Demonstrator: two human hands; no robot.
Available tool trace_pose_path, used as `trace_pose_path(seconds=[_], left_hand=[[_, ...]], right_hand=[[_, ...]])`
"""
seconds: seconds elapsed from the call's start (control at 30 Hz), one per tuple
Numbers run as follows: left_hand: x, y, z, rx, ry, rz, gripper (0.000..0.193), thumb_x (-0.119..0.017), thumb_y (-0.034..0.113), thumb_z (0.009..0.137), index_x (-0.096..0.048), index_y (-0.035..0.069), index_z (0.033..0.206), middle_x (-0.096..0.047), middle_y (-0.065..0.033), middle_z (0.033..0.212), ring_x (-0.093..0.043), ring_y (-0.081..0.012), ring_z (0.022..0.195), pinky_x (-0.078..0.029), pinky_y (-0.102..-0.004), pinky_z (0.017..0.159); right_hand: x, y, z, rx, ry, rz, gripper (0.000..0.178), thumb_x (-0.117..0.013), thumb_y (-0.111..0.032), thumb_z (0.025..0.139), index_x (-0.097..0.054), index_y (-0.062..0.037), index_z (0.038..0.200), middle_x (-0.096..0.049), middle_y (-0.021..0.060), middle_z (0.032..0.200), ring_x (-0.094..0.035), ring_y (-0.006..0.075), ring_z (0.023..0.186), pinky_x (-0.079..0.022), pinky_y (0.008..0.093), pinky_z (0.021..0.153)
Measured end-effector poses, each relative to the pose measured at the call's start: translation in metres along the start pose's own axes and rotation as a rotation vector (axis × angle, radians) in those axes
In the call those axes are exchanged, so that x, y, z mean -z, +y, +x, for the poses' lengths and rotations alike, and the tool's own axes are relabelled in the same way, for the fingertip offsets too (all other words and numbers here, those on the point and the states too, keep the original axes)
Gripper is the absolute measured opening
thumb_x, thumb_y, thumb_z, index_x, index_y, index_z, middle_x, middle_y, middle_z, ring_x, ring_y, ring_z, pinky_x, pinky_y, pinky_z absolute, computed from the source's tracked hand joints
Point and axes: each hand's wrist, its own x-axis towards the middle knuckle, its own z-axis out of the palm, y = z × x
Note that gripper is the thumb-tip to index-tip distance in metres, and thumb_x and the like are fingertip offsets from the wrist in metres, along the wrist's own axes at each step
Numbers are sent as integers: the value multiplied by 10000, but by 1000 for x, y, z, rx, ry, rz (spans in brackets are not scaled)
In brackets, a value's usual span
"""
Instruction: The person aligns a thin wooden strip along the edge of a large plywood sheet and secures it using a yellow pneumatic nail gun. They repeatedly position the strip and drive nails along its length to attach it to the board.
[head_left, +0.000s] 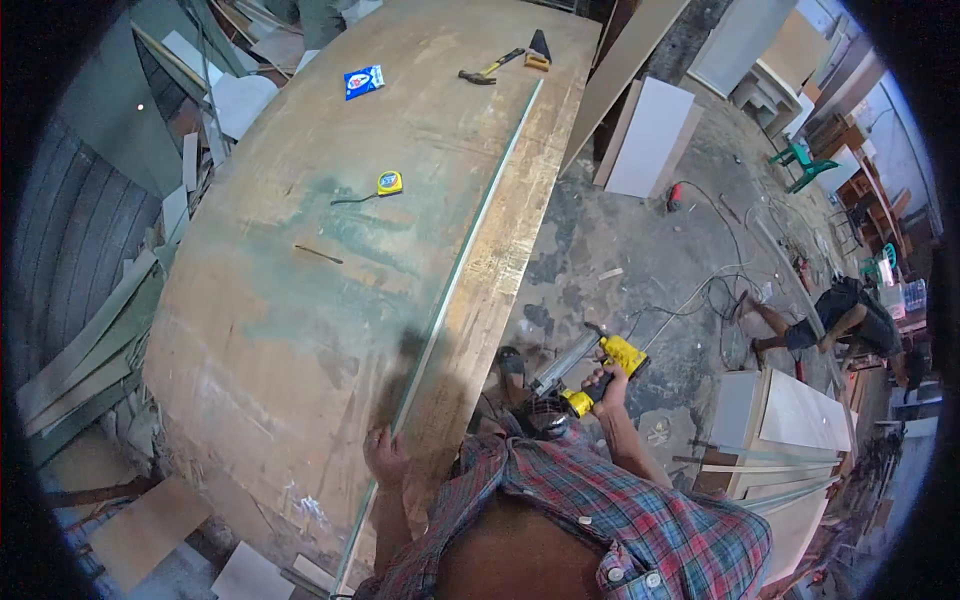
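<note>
My right hand point(607, 388) is wrapped round the grip of a yellow pneumatic nail gun point(624, 353), held out over the floor beside the table. Its long grey magazine point(566, 364) points toward the table edge. With fingers closed, my left hand point(387, 456) grips a long thin pale strip point(468, 245) near its close end. The strip lies lengthwise on the large wooden tabletop point(270, 370), a little in from the right edge. A yellow tape measure point(389, 183) and a thin dark stick-like piece point(320, 254) rest farther up the board.
On the tabletop's far end lie a hammer point(490, 68), a handsaw point(538, 52) and a blue-and-white packet point(363, 82). White panels point(648, 138) lean at the right. Cables point(715, 290) cross the floor. Another person point(850, 320) bends at far right, beyond stacked boards point(785, 420).
</note>
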Motion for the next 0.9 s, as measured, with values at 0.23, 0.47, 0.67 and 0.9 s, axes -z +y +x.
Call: trace_pose_path(seconds=[0.23, 0.47, 0.67, 0.9], left_hand=[[-42, 82, 61, 203, -279, -76, 375, -572, 256, 958, -629, 6, 1231, -627, -202, 1146, -613, -393, 1084, -513, -477, 898], [-133, 157, 179, 158, -144, -142, 333, -636, 211, 855, -673, 9, 1117, -635, -198, 1072, -576, -405, 1055, -462, -524, 905], [-161, 196, 243, 169, 14, -223, 319, -633, 275, 870, -709, 49, 1082, -648, -196, 1034, -600, -399, 1033, -482, -481, 894], [-143, 187, 226, 283, -180, -266, 341, -673, 356, 886, -747, 71, 1058, -670, -195, 911, -660, -372, 877, -515, -442, 802]], right_hand=[[11, -18, -16, 32, -3, 48, 384, -536, -192, 814, -604, -141, 1188, -479, -28, 640, -485, 131, 555, -469, 320, 572], [2, -40, 10, 39, -90, 53, 368, -540, -192, 825, -578, -119, 1184, -499, -4, 666, -510, 160, 569, -484, 359, 599], [-14, -54, 48, -99, -233, -8, 368, -537, -177, 827, -579, -89, 1181, -508, 5, 676, -523, 168, 585, -492, 368, 593], [-82, -37, 102, -246, -303, -123, 267, -557, -190, 840, -602, -68, 1074, -498, 11, 689, -501, 156, 588, -471, 337, 601]])
